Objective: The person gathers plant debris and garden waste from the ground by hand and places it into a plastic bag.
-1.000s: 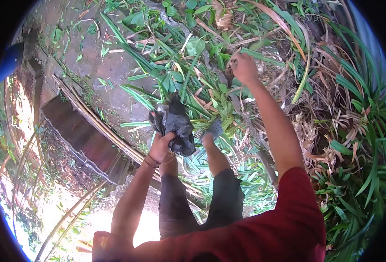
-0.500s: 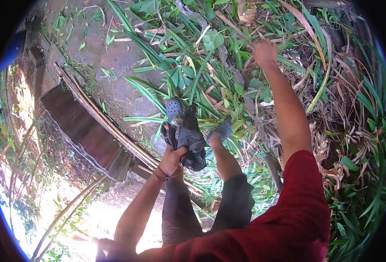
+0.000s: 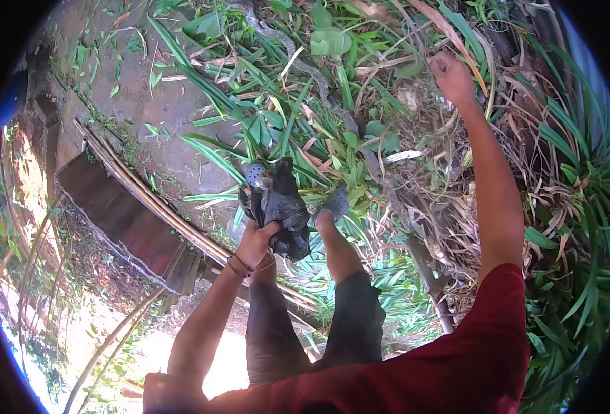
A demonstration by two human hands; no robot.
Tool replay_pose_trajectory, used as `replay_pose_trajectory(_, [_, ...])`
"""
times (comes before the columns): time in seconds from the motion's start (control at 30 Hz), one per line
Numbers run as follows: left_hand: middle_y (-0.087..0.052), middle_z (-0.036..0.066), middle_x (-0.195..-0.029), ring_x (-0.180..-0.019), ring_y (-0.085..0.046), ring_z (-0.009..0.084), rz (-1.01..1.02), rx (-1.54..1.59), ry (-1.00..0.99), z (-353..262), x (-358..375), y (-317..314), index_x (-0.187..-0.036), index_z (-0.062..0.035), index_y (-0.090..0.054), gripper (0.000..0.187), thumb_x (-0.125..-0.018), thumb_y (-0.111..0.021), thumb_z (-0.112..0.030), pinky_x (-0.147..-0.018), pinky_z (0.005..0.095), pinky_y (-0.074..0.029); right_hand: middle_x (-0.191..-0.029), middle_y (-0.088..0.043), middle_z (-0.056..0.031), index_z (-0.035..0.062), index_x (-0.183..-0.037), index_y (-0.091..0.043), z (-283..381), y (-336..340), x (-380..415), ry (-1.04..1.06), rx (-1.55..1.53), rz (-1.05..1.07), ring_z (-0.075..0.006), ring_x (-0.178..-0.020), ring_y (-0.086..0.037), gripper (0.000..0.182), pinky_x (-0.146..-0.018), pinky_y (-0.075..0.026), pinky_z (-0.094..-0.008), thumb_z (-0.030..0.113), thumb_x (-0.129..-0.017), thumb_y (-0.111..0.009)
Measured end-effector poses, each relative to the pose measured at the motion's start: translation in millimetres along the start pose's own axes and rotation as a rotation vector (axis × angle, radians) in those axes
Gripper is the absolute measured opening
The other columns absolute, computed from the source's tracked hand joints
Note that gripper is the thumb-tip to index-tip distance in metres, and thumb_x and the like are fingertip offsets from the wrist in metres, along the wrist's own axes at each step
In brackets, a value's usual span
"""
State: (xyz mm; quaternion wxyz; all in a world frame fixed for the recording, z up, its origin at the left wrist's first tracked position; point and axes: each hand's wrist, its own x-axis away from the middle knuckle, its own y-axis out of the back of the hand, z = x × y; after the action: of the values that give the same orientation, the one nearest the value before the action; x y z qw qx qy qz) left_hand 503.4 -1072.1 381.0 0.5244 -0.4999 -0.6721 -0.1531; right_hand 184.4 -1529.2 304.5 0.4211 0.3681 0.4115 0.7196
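A crumpled black plastic bag is bunched in my left hand, whose thumb and fingers close around its side, in front of my legs. My right arm stretches far out to the right. At its end my right hand has its fingers curled together among dry stems and long strap-like leaves. Whatever lies between those fingertips is too small to make out. Below that hand spreads a patch of dry brown leaf litter.
My feet in grey clogs stand among cut green leaves. A twisted grey branch runs across the foliage. To the left are bamboo poles, a rusty metal sheet and paved ground. Dense plants grow at right.
My right hand has moved right, away from the green leaves, with its fingers now curled. The view has shifted slightly. My left hand keeps its hold on the black plastic bag.
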Motion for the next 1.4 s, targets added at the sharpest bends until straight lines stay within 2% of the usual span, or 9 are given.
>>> replay_pose_trajectory(0.23, [-0.070,0.006,-0.104,-0.093,-0.065,0.0136,0.028,-0.054,0.017,-1.9,-4.1,-11.4,-0.111,0.0063,-0.066,0.024,-0.091,-0.060,-0.005,-0.083,0.0294,-0.051,-0.097,-0.073,-0.0090,0.0123,-0.107,-0.067,-36.1,9.9,24.6,-0.131,-0.066,0.171,-0.0275,-0.091,-0.070,0.023,-0.081,-0.053,-0.0410,0.031,-0.095,-0.060])
replay_pose_trajectory(0.33, [-0.070,0.006,-0.102,-0.092,-0.065,0.0131,0.039,-0.133,-0.001,-0.7,-5.6,-12.3,-0.110,0.0069,-0.066,0.023,-0.091,-0.060,-0.005,-0.082,0.0290,-0.051,-0.097,-0.073,-0.0098,0.0088,-0.107,-0.067,-60.2,29.6,35.0,-0.104,0.020,0.078,-0.0223,-0.087,-0.070,0.022,-0.079,-0.052,-0.0360,0.028,-0.097,-0.061])
replay_pose_trajectory(0.43, [-0.070,0.005,-0.100,-0.090,-0.065,0.0127,0.023,-0.104,0.041,5.8,-7.4,-7.2,-0.108,0.0074,-0.066,0.023,-0.091,-0.059,-0.006,-0.081,0.0285,-0.052,-0.096,-0.073,-0.0084,0.0035,-0.108,-0.066,-73.6,62.9,49.0,-0.039,-0.264,-0.137,-0.0150,-0.086,-0.067,0.022,-0.078,-0.050,-0.0293,0.022,-0.098,-0.062])
replay_pose_trajectory(0.5, [-0.070,0.005,-0.099,-0.089,-0.065,0.0129,0.110,-0.228,-0.119,8.1,-7.5,-7.9,-0.108,0.0074,-0.067,0.023,-0.091,-0.059,-0.006,-0.080,0.0282,-0.052,-0.096,-0.069,-0.0026,0.0016,-0.106,-0.064,-77.3,95.7,57.9,-0.090,-0.348,-0.193,-0.0103,-0.086,-0.059,0.016,-0.084,-0.048,-0.0273,0.015,-0.102,-0.056])
replay_pose_trajectory(0.8, [-0.070,0.006,-0.100,-0.090,-0.065,0.0141,0.037,-0.078,0.017,-2.6,-11.8,-23.0,-0.108,0.0069,-0.066,0.023,-0.090,-0.060,-0.006,-0.082,0.0293,-0.051,-0.090,-0.065,-0.0018,0.0031,-0.101,-0.063,4.2,153.5,142.8,-0.052,-0.408,0.010,-0.0079,-0.084,-0.058,0.008,-0.076,-0.048,-0.0249,0.007,-0.101,-0.056])
replay_pose_trajectory(0.93, [-0.069,0.007,-0.104,-0.093,-0.064,0.0142,0.069,-0.123,0.047,7.4,-18.6,-20.5,-0.113,0.0066,-0.064,0.027,-0.089,-0.061,-0.005,-0.083,0.0293,-0.051,-0.089,-0.068,-0.0024,0.0071,-0.097,-0.061,17.2,91.9,196.1,-0.123,-0.473,0.066,-0.0119,-0.083,-0.065,0.008,-0.075,-0.053,-0.0296,0.003,-0.098,-0.055])
replay_pose_trajectory(1.07, [-0.067,0.008,-0.111,-0.099,-0.063,0.0151,0.078,-0.101,0.002,15.1,-21.0,-27.8,-0.123,0.0056,-0.057,0.037,-0.087,-0.062,-0.003,-0.087,0.0289,-0.050,-0.092,-0.070,-0.0150,0.0071,-0.097,-0.061,5.2,9.0,247.4,-0.099,-0.194,0.099,-0.0359,-0.082,-0.069,0.005,-0.074,-0.055,-0.0408,0.010,-0.093,-0.062])
replay_pose_trajectory(1.17, [-0.066,0.008,-0.114,-0.101,-0.062,0.0160,0.096,-0.096,0.037,26.5,-22.5,-28.3,-0.126,0.0049,-0.055,0.039,-0.087,-0.063,-0.002,-0.089,0.0292,-0.050,-0.094,-0.070,-0.0170,0.0075,-0.099,-0.060,-41.1,-67.7,282.3,-0.277,-0.101,0.206,-0.0427,-0.086,-0.065,0.012,-0.076,-0.054,-0.0488,0.018,-0.094,-0.060])
replay_pose_trajectory(1.4, [-0.067,0.006,-0.112,-0.098,-0.063,0.0155,0.077,-0.140,0.073,40.6,-19.6,-23.0,-0.122,0.0043,-0.059,0.033,-0.090,-0.060,-0.003,-0.088,0.0287,-0.050,-0.096,-0.070,-0.0208,0.0108,-0.115,-0.056,-91.5,-153.2,366.2,-0.533,0.186,0.283,-0.0449,-0.088,-0.067,0.025,-0.077,-0.052,-0.0548,0.028,-0.096,-0.055])
